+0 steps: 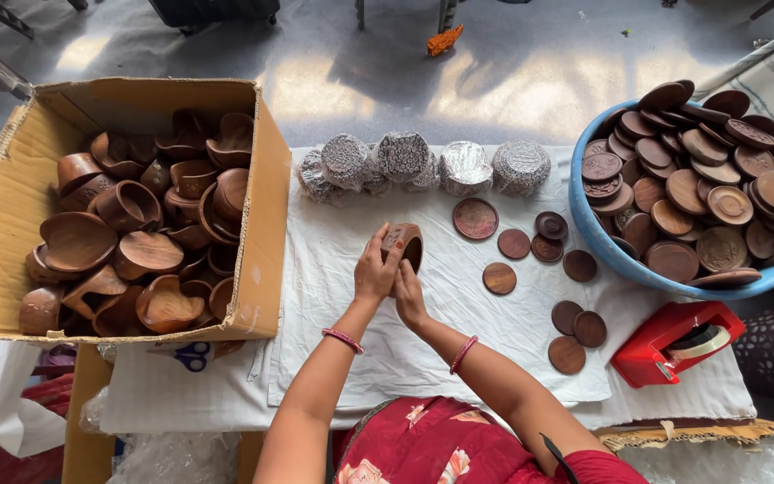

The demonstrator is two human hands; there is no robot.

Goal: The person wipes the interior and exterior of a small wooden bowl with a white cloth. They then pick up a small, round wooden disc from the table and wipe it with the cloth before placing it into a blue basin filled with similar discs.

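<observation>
Both hands meet over the middle of the desk (459, 358), which is covered by a white cloth (360, 269). Left hand (374, 269) is closed around the left side of a small wooden bowl (405, 244), fingers curled onto its rim. Right hand (409, 296) sits just below and behind the bowl, fingers bent up against its underside; how tight that grip is can't be read from here. The bowl is tilted on its side, opening facing right, held just above the cloth.

Pink bangle on each wrist: left (342, 340), right (462, 353).

Left of the hands: open cardboard box (262, 224) packed with more dark wooden bowls (136, 242), some heart-shaped. Blue-handled scissors (192, 356) lie under the box's near edge.

Far edge of the cloth: a row of wrapped round bundles (423, 163) in patterned wrap, side by side and touching.

Right of the hands: loose round wooden lids (530, 269) scattered flat on the cloth, well apart from the bowl. Beyond them a blue tub (597, 237) heaped with more wooden lids. Red tape dispenser (674, 342) sits near the right edge, just below the tub.
</observation>
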